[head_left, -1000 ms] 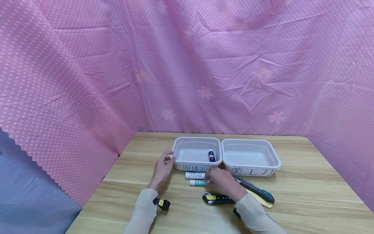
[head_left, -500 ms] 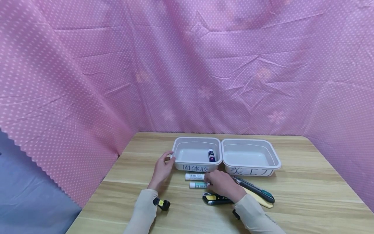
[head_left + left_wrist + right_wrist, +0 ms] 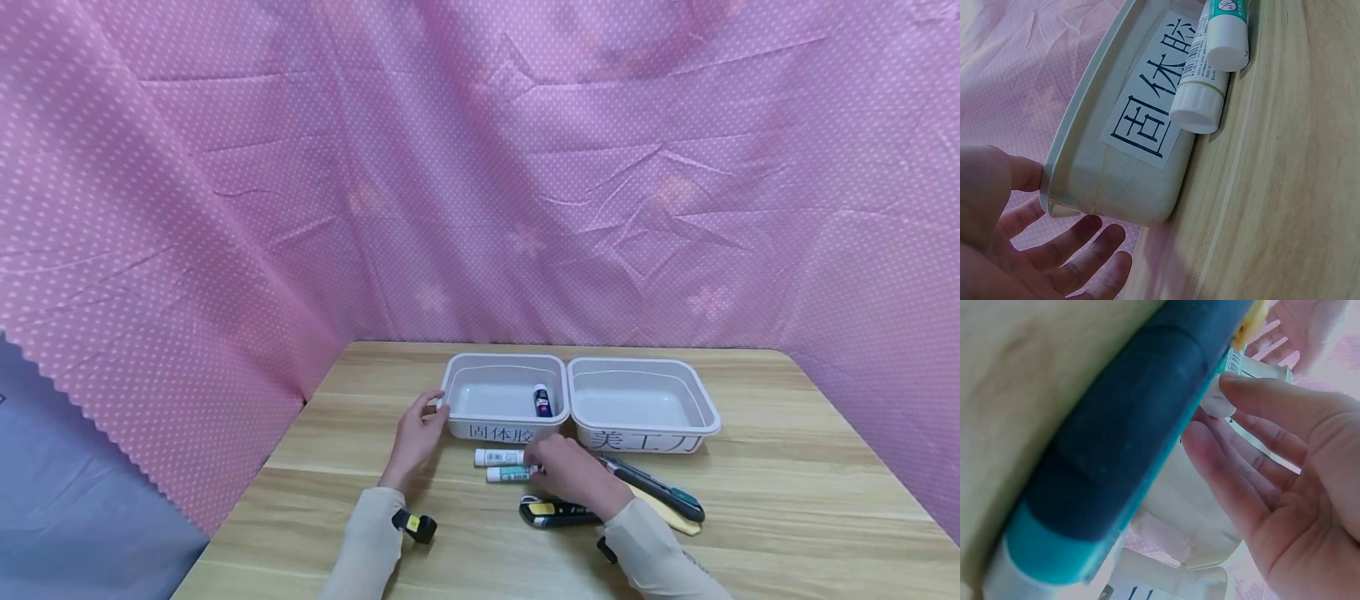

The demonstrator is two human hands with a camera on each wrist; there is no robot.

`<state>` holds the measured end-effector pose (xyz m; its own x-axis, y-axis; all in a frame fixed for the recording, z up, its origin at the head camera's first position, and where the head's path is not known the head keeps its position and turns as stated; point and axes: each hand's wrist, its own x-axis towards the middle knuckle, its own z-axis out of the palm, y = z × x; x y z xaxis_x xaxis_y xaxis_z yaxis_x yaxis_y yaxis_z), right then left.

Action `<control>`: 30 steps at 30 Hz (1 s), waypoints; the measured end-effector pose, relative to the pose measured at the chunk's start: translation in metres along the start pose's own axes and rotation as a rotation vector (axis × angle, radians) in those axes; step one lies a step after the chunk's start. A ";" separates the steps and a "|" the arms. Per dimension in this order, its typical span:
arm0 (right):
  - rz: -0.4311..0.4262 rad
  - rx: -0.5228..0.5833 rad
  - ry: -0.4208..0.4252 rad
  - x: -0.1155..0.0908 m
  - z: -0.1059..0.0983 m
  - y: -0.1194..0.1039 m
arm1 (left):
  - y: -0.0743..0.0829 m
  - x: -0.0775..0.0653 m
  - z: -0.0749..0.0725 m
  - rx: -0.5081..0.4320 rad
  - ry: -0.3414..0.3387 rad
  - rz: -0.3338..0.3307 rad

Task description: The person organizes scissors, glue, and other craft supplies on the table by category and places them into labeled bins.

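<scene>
Right grip (image 3: 564, 468): fingertips pinching the near end of the green-labelled glue stick (image 3: 508, 473), which lies on the worktop (image 3: 787, 517) just beside a second glue stick (image 3: 498, 457). Left grip (image 3: 417, 433): relaxed, fingers straight, thumb touching the rim of the labelled tray (image 3: 501, 398) just ahead of both sticks.

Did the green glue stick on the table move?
Yes. The green glue stick slid a little toward the person, away from the left tray, under the right hand.

matt wood-grain table (image 3: 750, 517), glossy plastic left tray (image 3: 457, 421), creased dotted cloth backdrop (image 3: 525, 167).
</scene>
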<state>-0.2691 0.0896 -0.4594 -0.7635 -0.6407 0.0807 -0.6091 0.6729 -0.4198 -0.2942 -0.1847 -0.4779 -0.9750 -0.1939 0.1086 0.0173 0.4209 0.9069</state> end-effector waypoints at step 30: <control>-0.090 0.003 0.178 -0.001 -0.013 -0.005 | -0.001 -0.001 0.000 0.006 0.001 0.027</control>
<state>-0.2679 0.0918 -0.4457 -0.7324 -0.6224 0.2762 -0.6758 0.6149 -0.4065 -0.2930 -0.1854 -0.4787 -0.9739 -0.1838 0.1333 0.0421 0.4309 0.9014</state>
